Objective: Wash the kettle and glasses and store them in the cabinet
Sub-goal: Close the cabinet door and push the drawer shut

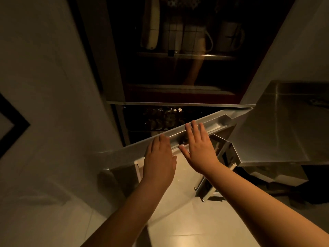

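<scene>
Both hands flat against the steel cabinet door (204,125), a brushed-metal panel with a recessed handle channel, swung partly out. Left hand (159,157) with straight fingers pressed near the door's edge; right hand (200,147) spread, fingertips on the channel. Behind the dark glass above, pale mugs (231,36) on a shelf. Glasses (160,120) dimly visible inside the lower compartment. Kettle not discernible.
</scene>
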Demonstrator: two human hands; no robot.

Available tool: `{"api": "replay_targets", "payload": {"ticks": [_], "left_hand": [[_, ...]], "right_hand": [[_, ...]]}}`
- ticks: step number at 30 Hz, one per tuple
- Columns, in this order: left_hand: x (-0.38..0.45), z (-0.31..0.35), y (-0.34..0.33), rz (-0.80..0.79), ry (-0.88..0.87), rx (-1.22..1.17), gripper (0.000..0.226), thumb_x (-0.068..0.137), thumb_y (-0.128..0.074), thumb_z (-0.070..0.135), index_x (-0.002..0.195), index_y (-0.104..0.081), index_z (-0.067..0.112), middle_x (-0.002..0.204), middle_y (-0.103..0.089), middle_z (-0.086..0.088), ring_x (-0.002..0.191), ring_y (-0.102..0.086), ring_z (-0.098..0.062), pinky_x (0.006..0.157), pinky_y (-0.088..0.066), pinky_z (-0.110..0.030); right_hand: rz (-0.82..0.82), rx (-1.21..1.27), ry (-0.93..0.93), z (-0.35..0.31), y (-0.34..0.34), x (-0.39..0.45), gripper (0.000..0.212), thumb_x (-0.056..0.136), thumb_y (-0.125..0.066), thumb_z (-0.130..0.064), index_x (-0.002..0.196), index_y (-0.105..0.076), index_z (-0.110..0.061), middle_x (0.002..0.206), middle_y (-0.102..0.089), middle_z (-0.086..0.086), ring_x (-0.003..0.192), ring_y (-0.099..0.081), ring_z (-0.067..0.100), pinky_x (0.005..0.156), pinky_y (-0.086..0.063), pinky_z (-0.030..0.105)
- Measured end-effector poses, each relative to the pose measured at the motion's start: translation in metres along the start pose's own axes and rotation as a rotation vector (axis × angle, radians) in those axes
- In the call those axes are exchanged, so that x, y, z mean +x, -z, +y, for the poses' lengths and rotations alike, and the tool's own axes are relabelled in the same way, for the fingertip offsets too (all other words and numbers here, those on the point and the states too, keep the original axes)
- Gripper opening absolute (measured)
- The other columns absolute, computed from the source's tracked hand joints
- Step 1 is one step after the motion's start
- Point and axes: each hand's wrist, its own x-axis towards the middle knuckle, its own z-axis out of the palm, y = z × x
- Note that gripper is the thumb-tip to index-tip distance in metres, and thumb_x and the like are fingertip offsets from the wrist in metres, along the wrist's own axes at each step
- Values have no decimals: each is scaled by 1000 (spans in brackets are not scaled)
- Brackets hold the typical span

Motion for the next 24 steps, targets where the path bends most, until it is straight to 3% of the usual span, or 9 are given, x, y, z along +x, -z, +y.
{"api": "replay_targets", "payload": {"ticks": [3,6,11,14,18,24], "left_hand": [[13,-17,-13,42,-7,26,67,100,-21,48,149,8,13,159,5,-9,145,7,-25,112,10,-36],[27,-29,-22,84,6,5,68,98,-18,52,148,11,17,158,9,-5,143,14,-22,110,16,-35],[50,-43,-28,119,24,0,69,97,-20,53,142,21,20,157,14,-3,142,18,-19,110,19,-38],[61,-46,-31,112,57,89,73,98,-23,52,141,24,17,152,24,-7,139,23,-24,105,23,-47],[70,-39,-41,67,78,125,75,98,-24,51,141,24,14,147,31,-14,138,25,-31,107,21,-48],[85,-50,-53,26,42,65,73,99,-28,47,142,24,20,152,26,-14,138,27,-31,111,18,-45]], "right_hand": [[4,-45,6,-3,-7,14,77,88,-10,-64,144,22,-22,155,17,9,141,19,29,112,9,41],[7,-47,5,-5,-11,28,78,90,-17,-62,143,24,-22,153,20,10,140,20,31,111,10,42],[-4,-34,35,-6,-15,44,83,94,-35,-53,144,23,-21,153,23,12,139,24,32,114,8,44],[-11,-49,64,-3,-16,50,87,94,-42,-46,144,25,-20,153,24,12,139,26,32,115,6,44],[-52,-68,93,2,-20,57,88,93,-49,-39,145,20,-23,153,27,12,138,29,32,114,4,43],[-104,-86,113,9,-29,60,93,91,-53,-33,144,23,-26,154,24,8,138,29,27,111,8,40]]}}
